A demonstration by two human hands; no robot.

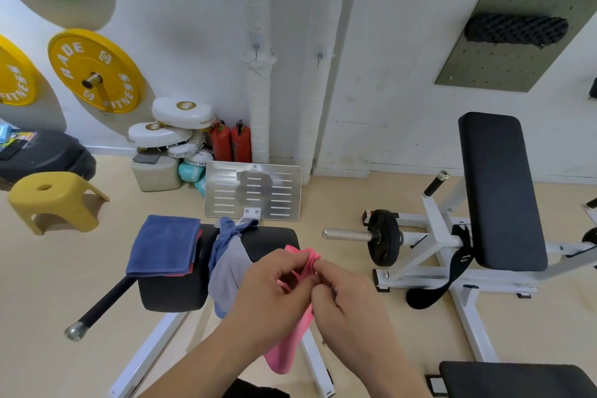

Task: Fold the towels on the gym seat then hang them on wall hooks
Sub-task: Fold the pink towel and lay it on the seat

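Note:
A pink towel (286, 350) hangs between my hands above the near end of the black gym seat (274, 241). My left hand (274, 294) and my right hand (345, 294) both pinch its bunched top edge. A folded dark blue towel (164, 245) lies on the seat's left part, with a red towel edge showing under it. An unfolded grey-blue towel (227, 271) drapes over the seat's middle. Two small wall hooks, one (256, 48) on the wrapped pipe and one (319, 56) to its right, are bare.
A perforated metal plate (253, 194) stands behind the seat. A white bench frame with a black pad (497, 191) and a weight disc (384, 242) fills the right. A yellow stool (53, 200) stands left. Boxing pads and red extinguishers (231, 142) sit by the wall.

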